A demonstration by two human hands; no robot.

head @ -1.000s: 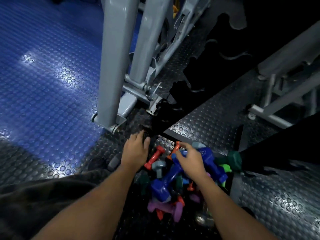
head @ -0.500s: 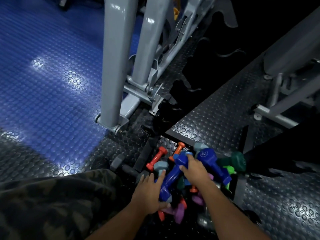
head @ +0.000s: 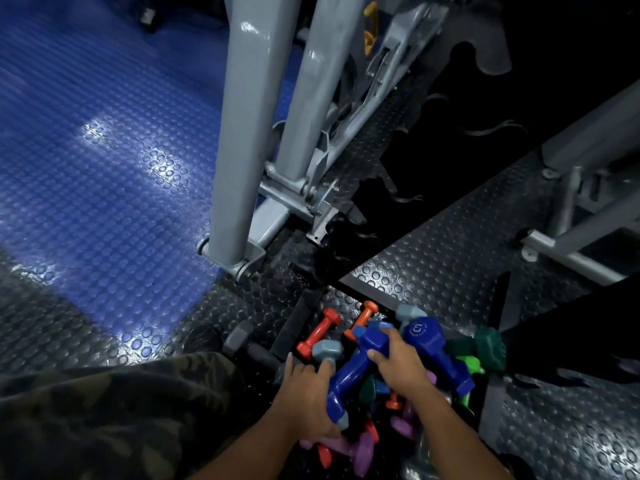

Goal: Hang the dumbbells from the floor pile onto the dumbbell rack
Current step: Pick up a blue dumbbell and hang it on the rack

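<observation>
- Blue studded rubber floor (head: 104, 188) across upper left of frame, glaring white where light falls.
- Dark grey studded matting (head: 450, 265) across centre and lower right.
- Grey steel machine frame (head: 239, 133) rising from centre to top edge, foot planted where blue flooring meets grey.
- Second grey frame (head: 585, 209) at right edge.
- Camouflage-patterned trouser leg (head: 104, 420) filling lower left.
- Yellow part (head: 369, 26) at top centre, half hidden behind steelwork.

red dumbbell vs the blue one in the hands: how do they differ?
The red dumbbell is thinner than the blue dumbbell. Red lies untouched on the floor at the pile's far edge; blue is gripped by the left hand at its near end and the right hand near its far head. Both have angular heads.
</observation>
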